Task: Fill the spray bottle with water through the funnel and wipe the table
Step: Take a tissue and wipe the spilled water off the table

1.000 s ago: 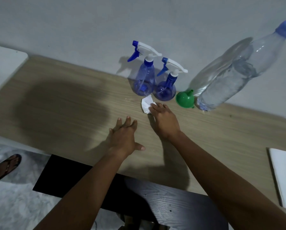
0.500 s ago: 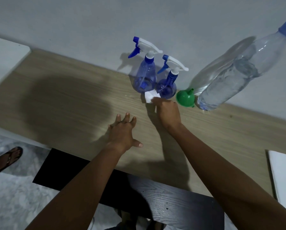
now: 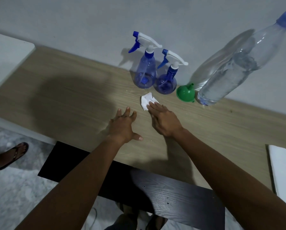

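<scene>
Two blue spray bottles with white trigger heads stand at the back of the wooden table (image 3: 75, 103): a taller spray bottle (image 3: 145, 70) and a shorter spray bottle (image 3: 166, 80) to its right. A green funnel (image 3: 185, 93) lies beside them, next to a large clear water bottle (image 3: 235, 67) with a blue cap. My right hand (image 3: 163, 119) presses a crumpled white tissue (image 3: 147, 101) onto the table with straight fingers, just in front of the sprayers. My left hand (image 3: 123, 126) rests flat on the table, fingers spread, holding nothing.
A white board (image 3: 283, 173) lies at the table's right edge, and a white surface (image 3: 4, 53) adjoins the left end. A black panel (image 3: 139, 181) sits below the front edge. A sandalled foot (image 3: 11, 155) stands on the floor at left.
My right hand has drawn the tissue back toward me from the base of the spray bottles. My left hand stays flat in about the same place.
</scene>
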Demonstrator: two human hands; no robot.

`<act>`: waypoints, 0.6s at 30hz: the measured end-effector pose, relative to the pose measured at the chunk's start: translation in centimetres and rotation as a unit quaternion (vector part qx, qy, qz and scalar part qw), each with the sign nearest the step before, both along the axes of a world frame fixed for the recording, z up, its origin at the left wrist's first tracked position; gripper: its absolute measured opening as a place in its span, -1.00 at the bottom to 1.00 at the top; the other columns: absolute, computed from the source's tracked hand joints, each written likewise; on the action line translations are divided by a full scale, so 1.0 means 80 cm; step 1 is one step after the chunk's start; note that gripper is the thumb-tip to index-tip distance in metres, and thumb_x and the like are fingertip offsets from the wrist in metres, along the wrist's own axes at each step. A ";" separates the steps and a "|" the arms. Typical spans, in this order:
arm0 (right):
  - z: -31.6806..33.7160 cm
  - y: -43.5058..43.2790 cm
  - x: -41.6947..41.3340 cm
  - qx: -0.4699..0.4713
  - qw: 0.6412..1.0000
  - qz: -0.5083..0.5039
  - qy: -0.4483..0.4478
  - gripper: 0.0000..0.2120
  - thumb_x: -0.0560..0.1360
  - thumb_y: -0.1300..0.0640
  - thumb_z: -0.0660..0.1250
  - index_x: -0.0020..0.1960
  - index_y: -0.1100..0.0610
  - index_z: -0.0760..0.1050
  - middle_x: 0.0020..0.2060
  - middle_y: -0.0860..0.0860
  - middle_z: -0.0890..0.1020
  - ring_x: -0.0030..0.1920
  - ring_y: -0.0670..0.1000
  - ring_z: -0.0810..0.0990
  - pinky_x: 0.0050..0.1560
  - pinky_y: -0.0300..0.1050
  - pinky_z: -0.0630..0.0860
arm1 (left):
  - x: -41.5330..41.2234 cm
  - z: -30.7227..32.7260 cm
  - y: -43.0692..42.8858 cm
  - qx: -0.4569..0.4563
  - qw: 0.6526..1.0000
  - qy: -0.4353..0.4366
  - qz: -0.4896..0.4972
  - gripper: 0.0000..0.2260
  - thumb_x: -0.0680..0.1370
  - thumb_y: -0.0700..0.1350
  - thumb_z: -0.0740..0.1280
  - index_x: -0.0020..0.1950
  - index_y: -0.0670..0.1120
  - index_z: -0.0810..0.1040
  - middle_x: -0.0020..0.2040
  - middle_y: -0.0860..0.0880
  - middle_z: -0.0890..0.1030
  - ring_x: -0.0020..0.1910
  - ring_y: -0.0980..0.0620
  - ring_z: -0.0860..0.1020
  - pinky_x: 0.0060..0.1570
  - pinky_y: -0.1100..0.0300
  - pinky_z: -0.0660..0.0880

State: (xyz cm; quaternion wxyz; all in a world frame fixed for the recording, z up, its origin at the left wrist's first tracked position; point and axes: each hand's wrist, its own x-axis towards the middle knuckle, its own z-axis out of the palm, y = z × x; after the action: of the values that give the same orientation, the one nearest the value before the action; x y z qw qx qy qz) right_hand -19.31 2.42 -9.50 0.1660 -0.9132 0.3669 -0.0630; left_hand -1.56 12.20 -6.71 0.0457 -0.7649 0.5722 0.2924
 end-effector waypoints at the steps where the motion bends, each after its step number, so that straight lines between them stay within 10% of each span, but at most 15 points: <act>1: -0.002 0.008 -0.008 -0.002 1.000 0.000 -0.007 -0.57 0.61 0.18 0.22 0.47 0.15 0.45 0.47 0.12 0.47 0.49 0.17 0.41 0.45 0.09 0.35 | -0.002 0.001 0.000 0.000 1.000 -0.001 0.004 0.05 0.34 0.31 0.52 0.65 0.09 0.00 0.67 0.01 -0.12 0.63 -0.17 -0.16 0.50 -0.34 0.12; 8: 0.029 0.035 -0.067 -0.030 0.998 -0.005 0.052 -0.76 0.51 0.06 0.18 -0.02 0.04 0.62 -0.09 0.08 0.73 -0.13 0.21 0.68 -0.17 0.00 0.56 | -0.050 0.003 -0.004 -0.049 0.998 -0.002 0.042 -0.07 0.35 0.31 0.51 0.61 0.09 0.17 0.66 -0.05 0.02 0.62 -0.23 -0.05 0.51 -0.22 0.15; 13: 0.050 -0.007 -0.115 -0.004 0.975 -0.189 -0.114 -0.69 0.53 0.26 0.32 0.17 0.03 0.70 0.06 0.11 0.74 0.00 0.13 0.71 0.06 -0.10 0.55 | -0.105 0.000 -0.010 -0.061 0.997 0.040 -0.017 0.04 0.30 0.36 0.52 0.63 0.11 0.08 0.67 0.00 -0.05 0.63 -0.20 -0.12 0.55 -0.26 0.02; 18: 0.036 -0.037 -0.143 0.002 0.989 -0.148 -0.014 -0.69 0.60 0.09 0.19 0.25 0.05 0.61 0.23 0.14 0.66 0.21 0.25 0.62 0.12 0.05 0.53 | -0.126 -0.024 -0.002 0.002 0.998 0.021 -0.061 0.18 0.22 0.54 0.39 0.59 0.28 -0.28 0.58 0.06 -0.46 0.55 -0.16 -0.47 0.48 -0.32 -0.31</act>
State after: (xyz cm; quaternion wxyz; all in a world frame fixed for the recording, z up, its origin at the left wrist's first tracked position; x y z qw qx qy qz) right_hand -30.77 -0.57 -6.66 0.1619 -0.8474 0.4958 -0.0991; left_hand -11.64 12.02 -8.64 0.0530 -0.7218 0.6184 0.3062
